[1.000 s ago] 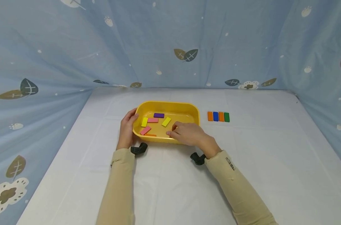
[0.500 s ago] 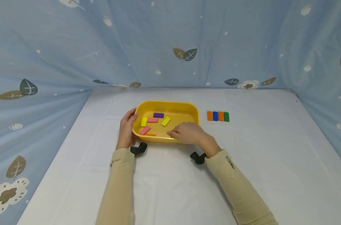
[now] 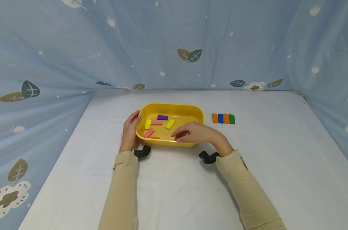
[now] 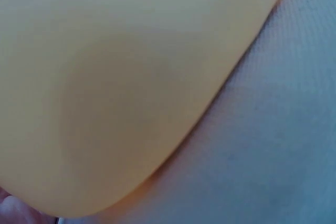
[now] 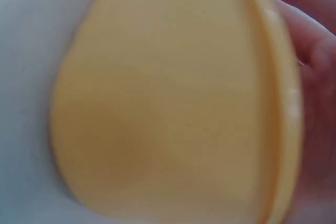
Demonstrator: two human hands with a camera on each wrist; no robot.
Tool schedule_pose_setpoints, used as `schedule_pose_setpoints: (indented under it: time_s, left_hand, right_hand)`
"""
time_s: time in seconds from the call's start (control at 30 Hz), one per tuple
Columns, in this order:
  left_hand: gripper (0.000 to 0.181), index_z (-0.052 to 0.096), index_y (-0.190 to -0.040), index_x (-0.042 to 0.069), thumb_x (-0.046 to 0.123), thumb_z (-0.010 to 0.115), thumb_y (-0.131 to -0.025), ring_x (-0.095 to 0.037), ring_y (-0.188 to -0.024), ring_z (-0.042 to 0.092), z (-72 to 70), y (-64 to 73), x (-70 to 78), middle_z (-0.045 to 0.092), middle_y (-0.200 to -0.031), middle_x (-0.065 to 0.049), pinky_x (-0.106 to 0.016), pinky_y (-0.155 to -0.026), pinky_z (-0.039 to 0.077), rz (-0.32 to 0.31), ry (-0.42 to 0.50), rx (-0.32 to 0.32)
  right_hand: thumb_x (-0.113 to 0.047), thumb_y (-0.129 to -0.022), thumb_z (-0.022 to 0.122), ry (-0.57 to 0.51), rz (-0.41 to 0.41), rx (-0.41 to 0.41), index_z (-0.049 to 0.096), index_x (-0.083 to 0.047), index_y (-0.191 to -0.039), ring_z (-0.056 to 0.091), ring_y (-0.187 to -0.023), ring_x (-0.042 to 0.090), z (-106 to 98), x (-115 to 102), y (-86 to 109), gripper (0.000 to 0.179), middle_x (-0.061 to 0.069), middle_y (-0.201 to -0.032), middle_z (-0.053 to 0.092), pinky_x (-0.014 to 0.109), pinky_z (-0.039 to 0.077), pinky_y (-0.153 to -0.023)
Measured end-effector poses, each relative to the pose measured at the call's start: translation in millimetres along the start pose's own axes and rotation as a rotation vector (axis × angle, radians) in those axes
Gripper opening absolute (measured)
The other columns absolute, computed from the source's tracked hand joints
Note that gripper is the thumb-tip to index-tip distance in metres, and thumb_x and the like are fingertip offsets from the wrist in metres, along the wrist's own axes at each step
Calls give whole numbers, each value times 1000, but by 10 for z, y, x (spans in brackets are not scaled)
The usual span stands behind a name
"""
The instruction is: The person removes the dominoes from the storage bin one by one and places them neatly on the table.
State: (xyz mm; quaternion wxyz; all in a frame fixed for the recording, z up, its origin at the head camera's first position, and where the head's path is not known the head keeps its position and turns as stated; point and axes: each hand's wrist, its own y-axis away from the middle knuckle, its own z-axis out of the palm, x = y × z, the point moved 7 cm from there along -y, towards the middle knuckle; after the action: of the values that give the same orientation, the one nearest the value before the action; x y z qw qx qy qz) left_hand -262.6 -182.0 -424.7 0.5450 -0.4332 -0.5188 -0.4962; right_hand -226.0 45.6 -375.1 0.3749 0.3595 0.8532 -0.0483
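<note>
A yellow plastic tub (image 3: 191, 144) stands on the white table. My left hand (image 3: 129, 131) grips its left end, thumb over the rim and fingers along the outside wall. My right hand (image 3: 198, 133) reaches over the front rim at the right, its fingers bent down inside. A bit of a red block (image 3: 176, 138) shows at the thumb and forefinger; whether they pinch it is hidden. In the tub lie a purple block (image 3: 162, 117), a yellow block (image 3: 170, 124), another yellow block (image 3: 147, 124), two pink blocks (image 3: 156, 122) and an orange block (image 3: 155, 137).
Right of the tub, two orange blocks (image 3: 215, 118), a blue block (image 3: 220, 118) and a green block (image 3: 232, 119) lie in a row on the table. A blue patterned cloth (image 3: 151, 44) hangs behind and at both sides.
The right wrist and forearm have shifted to the right, and the right thumb and forefinger have parted, showing the red block. The left hand keeps its hold on the tub.
</note>
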Motion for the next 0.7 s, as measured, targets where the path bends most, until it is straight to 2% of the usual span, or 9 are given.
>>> schedule_pose_setpoints:
  time_s: [0.1, 0.23, 0.37, 0.5, 0.7]
  left_hand:
    - [38, 51, -125, 18, 31, 51, -90, -16, -116, 43, 6, -3, 6, 46, -128, 3, -28, -99, 35, 4, -4, 0]
    - [38, 50, -126, 18, 30, 51, -90, -16, -116, 43, 17, 15, 27, 46, -128, 2, -29, -99, 35, -19, 3, -4]
    - [38, 48, -128, 14, 25, 48, -92, -19, -119, 41, 49, 60, 112, 44, -130, 0, -32, -101, 33, -13, -3, -16]
    - [39, 45, -130, 11, 22, 46, -93, -21, -120, 39, 75, 99, 168, 42, -132, -3, -34, -102, 31, -14, -6, -25]
    - [38, 49, -127, 16, 27, 49, -91, -17, -117, 42, 31, 40, 68, 44, -129, 2, -29, -99, 35, -30, 8, -9]
  right_hand:
    - [-32, -86, 58, -26, -22, -11, 62, -20, -115, 52, -87, 9, -13, 7, 22, 32, -14, -98, 60, 25, 45, -79]
    - [-32, -86, 58, -44, 0, 42, 63, -23, -113, 52, -85, 10, -63, 55, 37, 29, -16, -98, 61, 24, 46, -77]
    - [-32, -86, 58, -41, 66, 91, 63, -22, -113, 51, -76, 14, -112, 109, 49, 29, -11, -84, 61, 27, 45, -68]
    - [-34, -87, 56, -70, 162, 152, 62, -23, -112, 52, -73, 18, -187, 196, 80, 28, -3, -79, 60, 27, 46, -65]
    - [-36, -87, 55, -146, 202, 290, 61, -23, -110, 55, -68, 25, -395, 340, 184, 27, 6, -85, 62, 30, 48, -60]
